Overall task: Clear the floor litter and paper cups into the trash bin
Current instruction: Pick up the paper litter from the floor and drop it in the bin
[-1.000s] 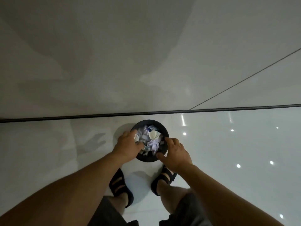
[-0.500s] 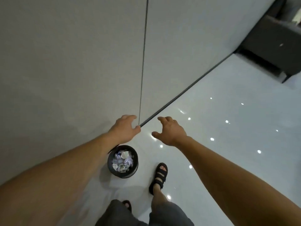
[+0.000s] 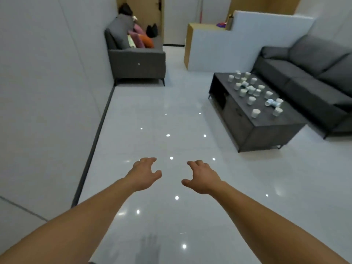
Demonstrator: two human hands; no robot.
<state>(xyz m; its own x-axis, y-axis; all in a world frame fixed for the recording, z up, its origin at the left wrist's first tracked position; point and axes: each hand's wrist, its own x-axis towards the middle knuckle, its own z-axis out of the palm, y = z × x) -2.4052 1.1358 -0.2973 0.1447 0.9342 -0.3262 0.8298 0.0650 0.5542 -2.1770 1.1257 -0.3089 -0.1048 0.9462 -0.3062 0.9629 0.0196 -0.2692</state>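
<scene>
Several white paper cups (image 3: 255, 112) stand and lie scattered on a dark low coffee table (image 3: 270, 128) at the right. Both my arms reach forward over the glossy white floor. My left hand (image 3: 143, 173) and my right hand (image 3: 202, 175) hang side by side in the air, palms down, fingers loosely spread, holding nothing. The trash bin is out of view. I see no litter on the visible floor.
A grey sofa (image 3: 312, 80) runs along the right behind the table. A grey armchair (image 3: 136, 58) with coloured cushions stands at the far left by the wall. A white partition (image 3: 228, 40) and a wooden door (image 3: 144, 14) are at the back.
My hands let go of the full black bin and lifted away. The view swung up from the bin at my feet to the room, so the bin left the frame.
</scene>
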